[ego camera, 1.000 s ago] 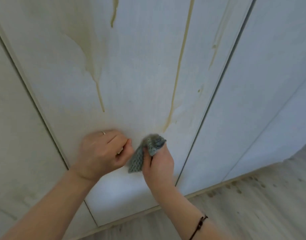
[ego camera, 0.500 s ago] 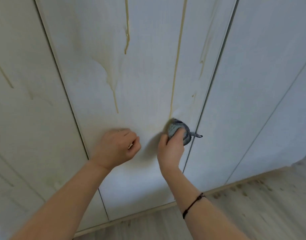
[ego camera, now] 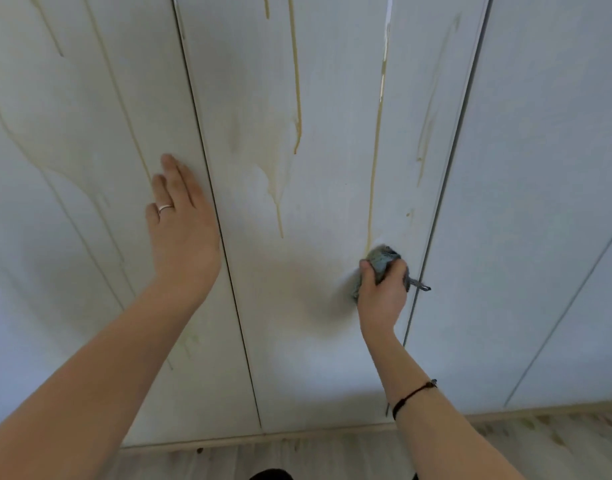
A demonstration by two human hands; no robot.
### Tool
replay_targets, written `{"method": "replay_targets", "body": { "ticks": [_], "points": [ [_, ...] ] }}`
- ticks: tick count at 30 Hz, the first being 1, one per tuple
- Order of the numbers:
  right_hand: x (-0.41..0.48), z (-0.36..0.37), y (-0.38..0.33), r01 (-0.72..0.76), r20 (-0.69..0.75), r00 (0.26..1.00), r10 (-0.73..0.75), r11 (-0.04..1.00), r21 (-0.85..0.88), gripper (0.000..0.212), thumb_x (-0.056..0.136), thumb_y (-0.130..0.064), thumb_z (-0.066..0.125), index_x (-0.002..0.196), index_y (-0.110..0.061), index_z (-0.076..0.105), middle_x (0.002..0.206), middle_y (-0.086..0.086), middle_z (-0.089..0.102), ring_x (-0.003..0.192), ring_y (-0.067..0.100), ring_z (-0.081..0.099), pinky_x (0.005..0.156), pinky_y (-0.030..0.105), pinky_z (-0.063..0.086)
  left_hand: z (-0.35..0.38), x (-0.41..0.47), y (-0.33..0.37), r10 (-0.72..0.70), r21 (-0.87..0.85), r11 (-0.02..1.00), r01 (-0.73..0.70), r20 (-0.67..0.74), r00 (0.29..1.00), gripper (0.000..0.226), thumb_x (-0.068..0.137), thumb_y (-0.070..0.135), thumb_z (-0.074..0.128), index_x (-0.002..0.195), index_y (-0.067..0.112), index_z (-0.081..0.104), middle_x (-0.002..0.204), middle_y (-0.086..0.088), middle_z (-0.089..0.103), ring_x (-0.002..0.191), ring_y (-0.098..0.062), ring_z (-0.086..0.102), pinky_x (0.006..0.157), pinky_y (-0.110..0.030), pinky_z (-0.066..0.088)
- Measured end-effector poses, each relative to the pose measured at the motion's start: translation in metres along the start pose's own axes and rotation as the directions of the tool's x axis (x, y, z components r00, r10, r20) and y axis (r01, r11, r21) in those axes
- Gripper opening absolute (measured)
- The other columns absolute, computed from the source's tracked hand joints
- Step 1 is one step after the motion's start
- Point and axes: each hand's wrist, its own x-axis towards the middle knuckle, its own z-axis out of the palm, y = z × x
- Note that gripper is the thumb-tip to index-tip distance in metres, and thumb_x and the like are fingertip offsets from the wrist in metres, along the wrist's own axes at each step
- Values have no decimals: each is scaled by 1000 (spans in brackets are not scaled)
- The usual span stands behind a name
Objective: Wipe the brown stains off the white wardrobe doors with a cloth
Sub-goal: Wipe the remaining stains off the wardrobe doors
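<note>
— Fingers (ego camera: 398, 268) of our right hand (ego camera: 382, 296) curl tight round the grey cloth (ego camera: 384, 256), pressed on the foot of the long brown drip (ego camera: 375, 150).
— Our left hand (ego camera: 181, 230)?
— Unclenched just now, flat on the door (ego camera: 90, 271) at nine o'clock. We're braced; streaks (ego camera: 297, 98) at twelve o'clock remain.

Much of the grey cloth (ego camera: 383, 260) is hidden inside the right hand (ego camera: 382, 297). The brown streaks (ego camera: 376, 150) and the wardrobe doors (ego camera: 332, 81) are cut off by the top edge. A dark shape (ego camera: 270, 474) at the near edge cannot be identified.
</note>
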Motion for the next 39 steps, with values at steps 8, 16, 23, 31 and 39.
{"method": "replay_targets", "body": {
  "ticks": [8, 16, 23, 31, 39],
  "points": [
    [26, -16, 18, 428, 242, 899, -365, 850, -307, 28, 92, -47, 64, 88, -32, 41, 77, -3, 66, 73, 29, 65, 55, 29, 37, 11, 5, 11, -47, 67, 997, 43, 60, 997, 101, 91, 2, 66, 150, -12, -14, 159, -35, -14, 150, -48, 0, 120, -51, 25],
    [35, -10, 4, 246, -92, 961, -262, 957, -155, 23, 95, -52, 48, 82, -36, 38, 66, -19, 50, 60, 10, 51, 53, 28, 41, 21, 12, 26, -115, 130, 986, 104, 87, 990, 73, 98, -3, 37, 147, -17, -15, 158, -37, -9, 150, -48, 6, 121, -48, 23],
    [44, 8, -15, 788, 199, 588, -784, 500, -360, 26, 83, -46, 62, 73, -22, 63, 60, -3, 62, 53, 21, 62, 42, 24, 39, 20, 11, 18, -75, 177, 982, 73, 6, 997, 76, 97, -2, 39, 147, -17, -16, 156, -39, -14, 149, -50, 2, 120, -48, 27],
    [112, -42, -41, 123, -423, 897, -128, 992, -39, 22, 89, -54, 56, 87, -40, 40, 70, -23, 57, 68, 4, 54, 66, 33, 45, 21, 13, 23, -127, 123, 985, 124, 20, 992, 75, 98, -2, 36, 146, -17, -19, 152, -36, -25, 150, -49, 3, 120, -46, 29],
    [41, -6, -14, 843, 338, 535, -774, 466, -268, 18, 83, -36, 66, 79, -18, 68, 59, -3, 63, 53, 24, 63, 42, 27, 42, 17, 12, 26, -143, 173, 975, 139, 11, 990, 76, 98, -2, 38, 145, -18, -20, 149, -37, -27, 150, -49, 4, 119, -46, 30]
  ]
}}
